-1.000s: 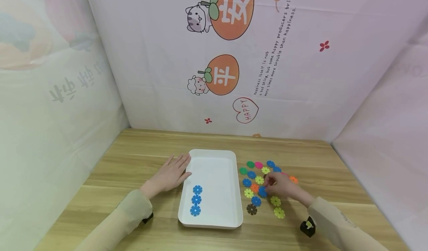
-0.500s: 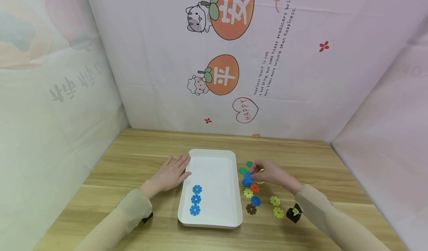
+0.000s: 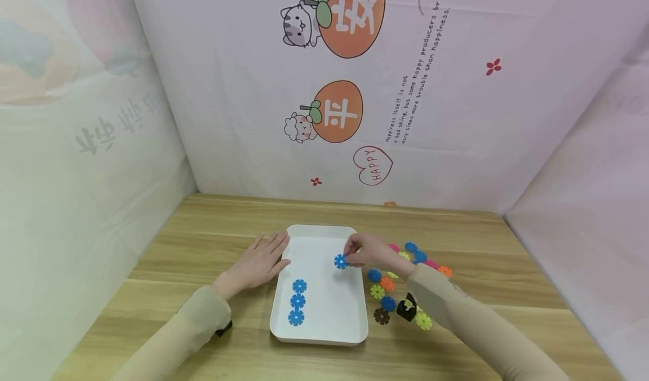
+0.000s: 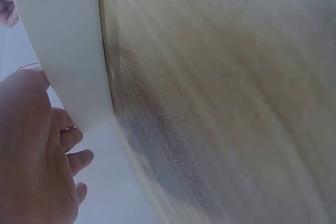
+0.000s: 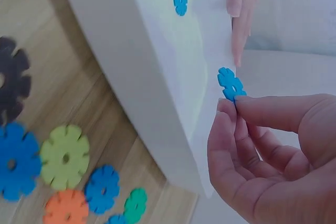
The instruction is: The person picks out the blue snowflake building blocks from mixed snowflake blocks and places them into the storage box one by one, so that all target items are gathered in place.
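My right hand [image 3: 372,251] pinches a blue snowflake disc [image 3: 340,262] between thumb and forefinger, above the right side of a white tray [image 3: 329,302]. In the right wrist view the pinched disc [image 5: 230,83] stands out slanted from the fingertips. Three more blue discs [image 3: 297,301] lie in a column at the tray's lower left. On the tray's left rim rests my left hand [image 3: 258,261], fingers extended and holding no disc. The left wrist view has that hand [image 4: 37,150] at the tray's side wall [image 4: 65,40].
Right of the tray, loose discs are spread on the wooden table [image 3: 243,336]: yellow [image 3: 377,292], orange [image 3: 387,283], brown [image 3: 382,316], blue [image 3: 388,304] and pink ones. My right forearm covers part of them. A printed cloth wall [image 3: 253,144] stands behind the table.
My right hand has moved left from among the loose discs to over the tray, bringing a blue disc with it. The left hand stays at the tray's left rim.
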`<state>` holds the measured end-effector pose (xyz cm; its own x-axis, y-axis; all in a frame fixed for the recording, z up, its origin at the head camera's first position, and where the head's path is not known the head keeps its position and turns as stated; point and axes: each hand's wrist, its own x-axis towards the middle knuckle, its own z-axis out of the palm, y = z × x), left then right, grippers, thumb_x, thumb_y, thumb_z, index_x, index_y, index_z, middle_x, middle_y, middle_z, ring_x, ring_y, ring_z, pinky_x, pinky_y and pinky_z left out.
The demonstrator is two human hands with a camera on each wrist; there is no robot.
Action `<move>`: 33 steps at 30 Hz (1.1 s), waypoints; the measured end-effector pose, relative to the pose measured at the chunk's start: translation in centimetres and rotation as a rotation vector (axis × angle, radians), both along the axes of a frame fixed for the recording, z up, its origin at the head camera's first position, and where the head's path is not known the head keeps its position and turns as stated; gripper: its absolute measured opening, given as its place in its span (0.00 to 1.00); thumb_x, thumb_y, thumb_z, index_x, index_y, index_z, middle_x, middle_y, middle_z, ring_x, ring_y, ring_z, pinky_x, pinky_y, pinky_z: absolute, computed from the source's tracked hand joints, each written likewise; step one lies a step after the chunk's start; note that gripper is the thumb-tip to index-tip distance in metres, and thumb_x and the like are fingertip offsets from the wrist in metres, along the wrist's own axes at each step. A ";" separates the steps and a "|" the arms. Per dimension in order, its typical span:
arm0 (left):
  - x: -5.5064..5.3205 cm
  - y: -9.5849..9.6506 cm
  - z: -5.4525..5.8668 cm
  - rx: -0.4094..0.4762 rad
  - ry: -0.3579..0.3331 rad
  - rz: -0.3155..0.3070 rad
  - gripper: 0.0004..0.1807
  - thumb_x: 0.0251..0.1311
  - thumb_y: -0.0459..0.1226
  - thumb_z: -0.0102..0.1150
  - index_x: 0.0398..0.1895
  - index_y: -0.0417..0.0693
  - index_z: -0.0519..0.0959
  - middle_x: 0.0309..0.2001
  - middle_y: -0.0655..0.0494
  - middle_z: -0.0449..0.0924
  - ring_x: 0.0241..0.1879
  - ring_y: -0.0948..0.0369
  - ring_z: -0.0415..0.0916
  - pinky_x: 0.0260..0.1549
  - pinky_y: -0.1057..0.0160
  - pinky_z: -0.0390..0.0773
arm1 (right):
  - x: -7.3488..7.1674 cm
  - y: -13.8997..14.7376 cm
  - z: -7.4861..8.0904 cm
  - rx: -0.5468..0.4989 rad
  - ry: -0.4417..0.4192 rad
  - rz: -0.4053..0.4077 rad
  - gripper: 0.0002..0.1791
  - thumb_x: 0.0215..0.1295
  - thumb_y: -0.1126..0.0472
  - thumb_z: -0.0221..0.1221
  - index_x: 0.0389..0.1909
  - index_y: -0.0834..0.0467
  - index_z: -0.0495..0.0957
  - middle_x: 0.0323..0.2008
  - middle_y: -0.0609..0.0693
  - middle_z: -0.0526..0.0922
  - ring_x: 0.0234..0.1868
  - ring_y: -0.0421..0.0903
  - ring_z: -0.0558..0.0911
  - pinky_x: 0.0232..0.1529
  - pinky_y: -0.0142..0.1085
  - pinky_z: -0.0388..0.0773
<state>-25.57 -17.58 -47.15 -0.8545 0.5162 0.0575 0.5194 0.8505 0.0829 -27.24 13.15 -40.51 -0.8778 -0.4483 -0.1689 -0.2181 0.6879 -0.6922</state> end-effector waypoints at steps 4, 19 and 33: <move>0.0 0.1 0.0 -0.009 -0.002 0.006 0.37 0.77 0.54 0.36 0.78 0.41 0.52 0.79 0.46 0.50 0.78 0.46 0.51 0.76 0.39 0.48 | -0.2 -2.0 -0.4 -0.013 -0.006 0.019 0.04 0.63 0.67 0.64 0.35 0.62 0.79 0.31 0.52 0.82 0.28 0.41 0.81 0.35 0.33 0.85; 0.1 0.2 0.2 -0.011 -0.008 0.027 0.37 0.76 0.55 0.37 0.78 0.42 0.52 0.79 0.46 0.51 0.78 0.46 0.52 0.76 0.39 0.48 | -0.8 -7.3 -2.2 0.012 -0.040 0.033 0.04 0.62 0.68 0.65 0.34 0.63 0.80 0.30 0.53 0.84 0.28 0.44 0.82 0.36 0.33 0.85; -0.1 0.2 -0.1 -0.018 -0.014 0.033 0.37 0.77 0.55 0.36 0.78 0.43 0.52 0.79 0.47 0.50 0.78 0.47 0.51 0.77 0.40 0.47 | -1.1 -8.9 -3.4 0.028 -0.035 0.072 0.03 0.61 0.70 0.65 0.33 0.64 0.80 0.27 0.51 0.82 0.27 0.43 0.81 0.33 0.33 0.84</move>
